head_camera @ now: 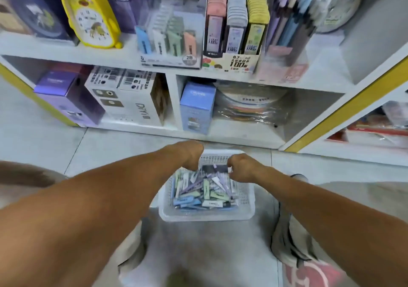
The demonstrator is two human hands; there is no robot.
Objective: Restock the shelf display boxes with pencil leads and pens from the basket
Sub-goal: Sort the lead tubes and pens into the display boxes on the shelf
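Observation:
A white plastic basket (247, 200) stands on the floor below the shelf, filled with several pastel pencil lead cases and pens (203, 193). My left hand (191, 154) reaches down over the basket's far left corner, fingers curled downward and hidden from view. My right hand (241, 168) is over the basket's far right part, fingers curled on a dark flat pack (215, 168). On the shelf above stand a clear display box (170, 42) marked 2B with lead cases and a 0.7 lead display box (235, 33) with pink, grey and yellow rows.
A yellow chick clock (90, 15) stands left of the display boxes, pastel pens (293, 19) to the right. The lower shelf holds a purple box (66, 94), a white DIY box (130, 97) and a blue box (196, 108). My knees flank the basket.

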